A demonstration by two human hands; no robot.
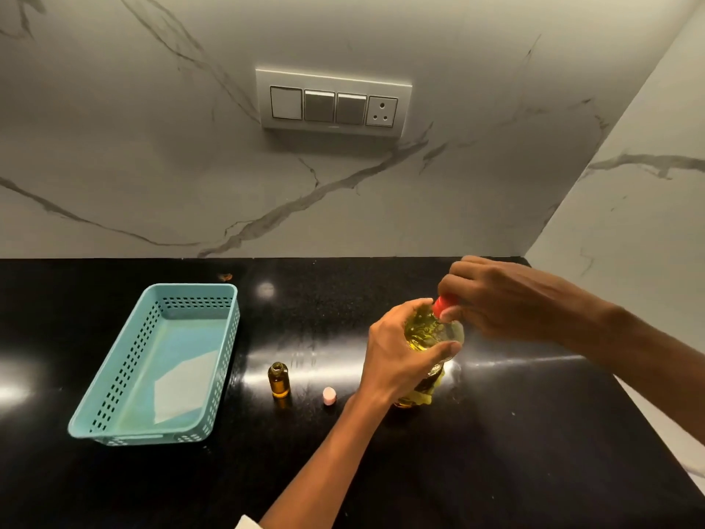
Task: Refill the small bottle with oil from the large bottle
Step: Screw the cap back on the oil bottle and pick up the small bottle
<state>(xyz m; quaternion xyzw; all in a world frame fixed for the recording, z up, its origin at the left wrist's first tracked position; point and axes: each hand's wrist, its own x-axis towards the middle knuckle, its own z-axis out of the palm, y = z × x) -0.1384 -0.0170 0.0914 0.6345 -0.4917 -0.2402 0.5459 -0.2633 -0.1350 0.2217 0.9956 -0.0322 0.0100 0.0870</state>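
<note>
Gripping the large bottle (431, 330) round its shoulder, the left hand (396, 353) had its fingers and thumb curled about the clear plastic, while the right hand (503, 299) closed its fingertips on the red cap (444, 304) just above them. The bottle, full of yellow oil, leaned toward the right hand. Whether its base rested on the black counter (496, 433) below the left wrist or hung just off it could not be told.

The small bottle (279, 380) stood upright and uncapped, well off to the left of the left knuckles. How much oil it held could not be read through its amber glass. A pink cap (329, 395) lay between it and the left wrist. A teal basket (126, 360) sat farther out on that side.

The step in hand appeared to be opening the large bottle, with the small one already open and waiting. The next move likely called for the right fingers to twist the cap free and set it down. The left hand would then carry the neck across to the small bottle's narrow mouth and tip slowly, since a fast pour would probably spill.
</note>
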